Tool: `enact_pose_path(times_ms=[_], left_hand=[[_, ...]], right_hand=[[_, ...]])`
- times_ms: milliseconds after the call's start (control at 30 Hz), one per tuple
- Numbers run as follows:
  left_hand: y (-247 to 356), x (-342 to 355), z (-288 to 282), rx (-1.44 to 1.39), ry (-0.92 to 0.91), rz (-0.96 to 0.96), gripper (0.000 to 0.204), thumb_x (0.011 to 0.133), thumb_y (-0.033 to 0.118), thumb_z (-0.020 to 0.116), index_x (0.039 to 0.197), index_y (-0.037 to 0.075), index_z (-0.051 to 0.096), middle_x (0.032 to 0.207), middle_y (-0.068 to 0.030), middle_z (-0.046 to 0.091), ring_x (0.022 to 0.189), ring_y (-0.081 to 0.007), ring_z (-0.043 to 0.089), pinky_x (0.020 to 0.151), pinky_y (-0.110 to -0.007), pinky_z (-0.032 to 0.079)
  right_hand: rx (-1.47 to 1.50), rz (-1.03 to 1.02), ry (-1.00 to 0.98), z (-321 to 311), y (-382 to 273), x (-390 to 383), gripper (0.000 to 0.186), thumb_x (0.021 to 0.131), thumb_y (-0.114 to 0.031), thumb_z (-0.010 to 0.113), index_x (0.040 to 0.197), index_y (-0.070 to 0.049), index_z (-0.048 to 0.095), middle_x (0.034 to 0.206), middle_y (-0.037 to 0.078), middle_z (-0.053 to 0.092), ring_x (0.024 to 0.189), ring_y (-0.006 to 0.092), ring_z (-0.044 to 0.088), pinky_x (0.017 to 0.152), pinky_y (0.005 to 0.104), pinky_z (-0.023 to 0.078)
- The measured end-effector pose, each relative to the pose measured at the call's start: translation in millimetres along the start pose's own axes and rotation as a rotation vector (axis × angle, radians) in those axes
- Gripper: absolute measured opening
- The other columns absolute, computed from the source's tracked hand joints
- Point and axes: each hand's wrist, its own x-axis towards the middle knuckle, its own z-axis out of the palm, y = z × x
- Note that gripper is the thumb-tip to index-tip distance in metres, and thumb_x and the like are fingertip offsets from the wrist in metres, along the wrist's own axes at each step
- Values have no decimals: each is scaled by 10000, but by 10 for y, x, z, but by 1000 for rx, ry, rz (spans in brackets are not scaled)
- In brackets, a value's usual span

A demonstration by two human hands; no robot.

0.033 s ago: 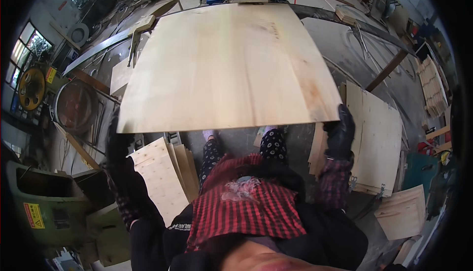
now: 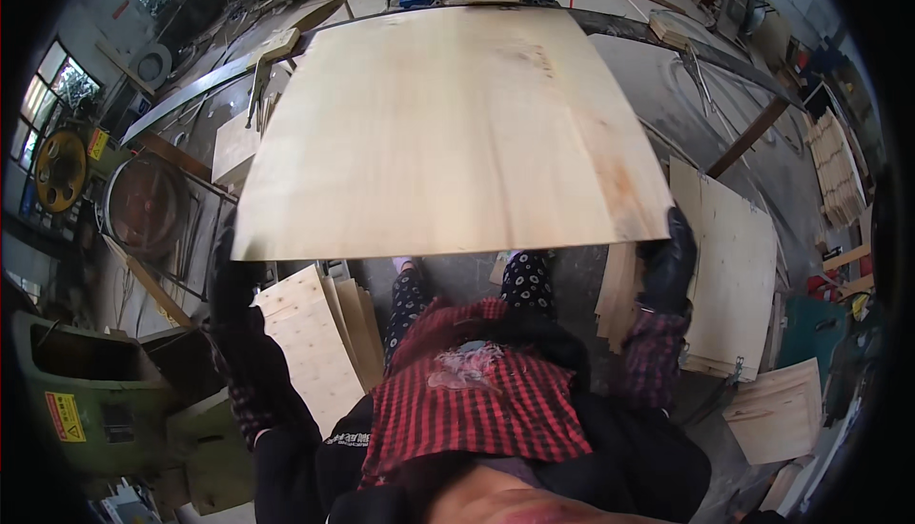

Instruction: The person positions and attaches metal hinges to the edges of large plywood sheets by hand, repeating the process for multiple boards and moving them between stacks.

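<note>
A large pale plywood sheet (image 2: 448, 133) spans the middle of the view, its far edge by the metal frame and its near edge in front of my body. My left hand (image 2: 232, 259), in a dark glove, grips the sheet's near left corner; part of its fingers is lost in shadow and under the wood. At the near right corner, my right hand (image 2: 669, 262), also dark-gloved, is closed on the edge with the thumb side showing above it. Light and brown grain streaks run along the sheet's face.
Plywood panels (image 2: 310, 338) lean in a stack at my left, and larger boards (image 2: 729, 272) stand at my right. A green machine (image 2: 91, 381) is at the lower left. Beyond the sheet runs a dark metal rail (image 2: 734, 65). A loose wood piece (image 2: 777, 410) lies lower right.
The sheet's near edge has shifted slightly to the right, and my right hand has moved a little that way with it. Both hands keep hold.
</note>
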Motion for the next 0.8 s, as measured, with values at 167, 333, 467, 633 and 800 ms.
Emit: enact_pose_path(times_ms=[167, 333, 467, 633, 800], left_hand=[[902, -144, 901, -904, -68, -294, 583, 897, 297, 490, 1402, 101, 274, 990, -103, 609, 455, -114, 502, 445, -257, 446], [1128, -157, 1620, -814, -150, -162, 591, 905, 279, 499, 1420, 123, 254, 1077, -120, 582, 503, -107, 518, 447, -234, 439], [916, -28, 1882, -424, -86, 206, 505, 921, 165, 487, 1395, 130, 317, 1288, -174, 451, 561, -117, 568, 466, -232, 467], [1473, 13, 1976, -792, -145, -98, 528, 899, 70, 495, 1391, 123, 313, 1428, -193, 282, 660, -158, 626, 507, -266, 518], [1406, 29, 2089, -467, -61, 158, 541, 936, 222, 483, 1403, 61, 262, 1398, -145, 329, 620, -155, 605, 520, -270, 526]], right_hand=[[14, -224, 8, -815, -311, 202, 426, 947, -271, 432, 1235, 40, 480, 1207, 156, 548, 1114, 251, 537, 935, 367, 437], [118, -164, 161, -1696, -428, 764, 420, 944, -269, 435, 1228, 38, 474, 1211, 156, 546, 1115, 258, 534, 943, 362, 436], [147, -171, 126, -1927, -389, 1103, 412, 928, -260, 472, 1210, 39, 482, 1200, 154, 553, 1102, 264, 540, 945, 363, 439], [170, -130, 121, -1992, -430, 1504, 402, 922, -252, 487, 1202, 37, 488, 1196, 156, 557, 1094, 259, 548, 946, 368, 439], [132, 21, 21, -2247, -539, 1763, 381, 885, -255, 549, 1166, 2, 542, 1130, 122, 602, 1056, 272, 572, 885, 360, 463]])
